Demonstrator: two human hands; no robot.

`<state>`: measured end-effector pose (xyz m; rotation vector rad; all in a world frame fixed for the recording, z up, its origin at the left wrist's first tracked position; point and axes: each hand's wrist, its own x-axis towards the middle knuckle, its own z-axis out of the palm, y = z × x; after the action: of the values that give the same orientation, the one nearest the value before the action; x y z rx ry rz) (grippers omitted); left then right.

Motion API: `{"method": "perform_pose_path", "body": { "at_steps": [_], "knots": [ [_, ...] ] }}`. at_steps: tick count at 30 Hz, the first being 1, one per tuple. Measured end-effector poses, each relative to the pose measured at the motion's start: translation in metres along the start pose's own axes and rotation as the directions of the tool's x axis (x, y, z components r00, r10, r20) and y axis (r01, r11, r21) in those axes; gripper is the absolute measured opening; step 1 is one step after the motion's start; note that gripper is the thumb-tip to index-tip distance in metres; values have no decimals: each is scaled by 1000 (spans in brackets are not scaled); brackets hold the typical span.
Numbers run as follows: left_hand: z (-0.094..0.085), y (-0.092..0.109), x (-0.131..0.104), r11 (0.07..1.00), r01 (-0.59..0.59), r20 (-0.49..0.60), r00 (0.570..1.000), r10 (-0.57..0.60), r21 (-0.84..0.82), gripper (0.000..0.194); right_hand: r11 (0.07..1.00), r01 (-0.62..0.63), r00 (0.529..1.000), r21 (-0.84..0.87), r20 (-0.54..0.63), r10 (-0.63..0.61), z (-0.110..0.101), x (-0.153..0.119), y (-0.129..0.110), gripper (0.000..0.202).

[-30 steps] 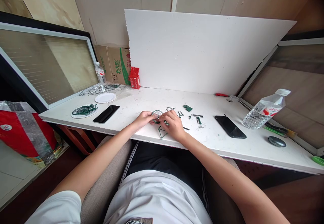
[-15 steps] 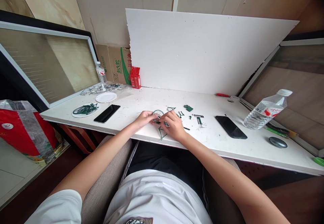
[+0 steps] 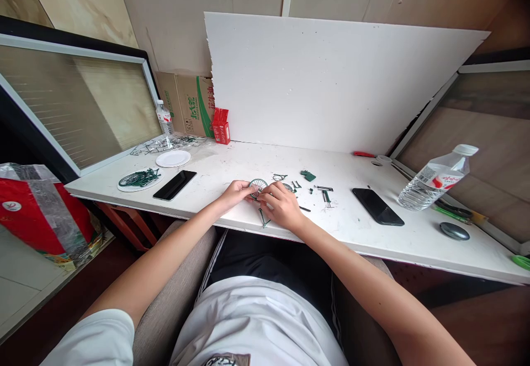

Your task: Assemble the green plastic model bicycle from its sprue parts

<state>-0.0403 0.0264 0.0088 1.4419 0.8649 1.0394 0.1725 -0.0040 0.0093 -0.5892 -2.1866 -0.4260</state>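
My left hand (image 3: 237, 194) is closed on the rim of a small dark green spoked toy wheel (image 3: 258, 185), holding it just above the table. Right beside it, the fingers of my right hand (image 3: 282, 203) are bent and pinched together at the wheel's lower right. What they grip is hidden behind the fingers. Below my right fingers pokes out a thin green frame-like piece (image 3: 264, 220), partly covered. Another spoked wheel (image 3: 289, 187) shows just behind my right knuckles. Beyond lie a thin green looped part (image 3: 280, 177) and a green block-like piece (image 3: 308, 175).
Small green parts (image 3: 326, 196) lie right of my hands. On the white table (image 3: 256, 159) are two phones (image 3: 377, 207) (image 3: 174, 185), a plate of green pieces (image 3: 124, 188), a bare plate (image 3: 173, 159), a water bottle (image 3: 434, 181) and a dark oval object (image 3: 454, 231).
My right hand has shifted slightly, covering more of the green frame-like piece and showing more of the wheel behind the knuckles. My left hand keeps its hold.
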Motion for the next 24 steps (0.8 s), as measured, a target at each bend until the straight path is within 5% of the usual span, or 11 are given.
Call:
{"method": "perform_pose_path", "body": {
  "at_steps": [24],
  "knots": [
    [3,4,-4,1000,2,-52,999,-3,-18,43,996,-10,996,83,92,2,-1,1,0,16]
  ]
}}
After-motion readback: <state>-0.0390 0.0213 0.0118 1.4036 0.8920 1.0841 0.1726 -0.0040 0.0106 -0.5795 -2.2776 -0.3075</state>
